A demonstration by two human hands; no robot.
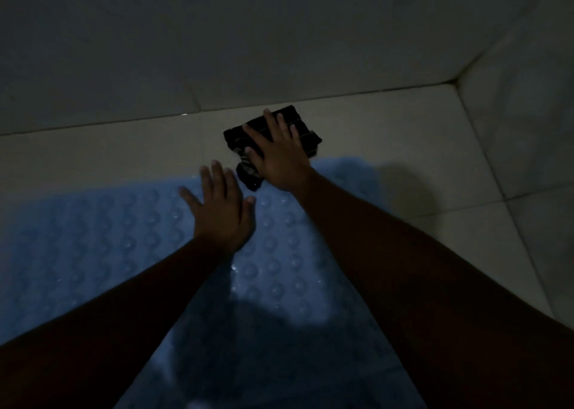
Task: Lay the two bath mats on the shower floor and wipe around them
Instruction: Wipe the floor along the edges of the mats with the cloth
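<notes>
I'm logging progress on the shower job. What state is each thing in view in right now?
blue bath mat: laid flat on the floor, bumps up.
dark cloth: folded, on the tile just past the mat's far edge.
left hand: fingers spread, resting flat on the mat.
right hand: fingers straight, pressing on the cloth.
floor tiles: too dim to tell whether they are wet or dry.

Mat on the floor, cloth past its far edge

Left hand flat on the mat; right hand on the cloth, near the wall.
</notes>
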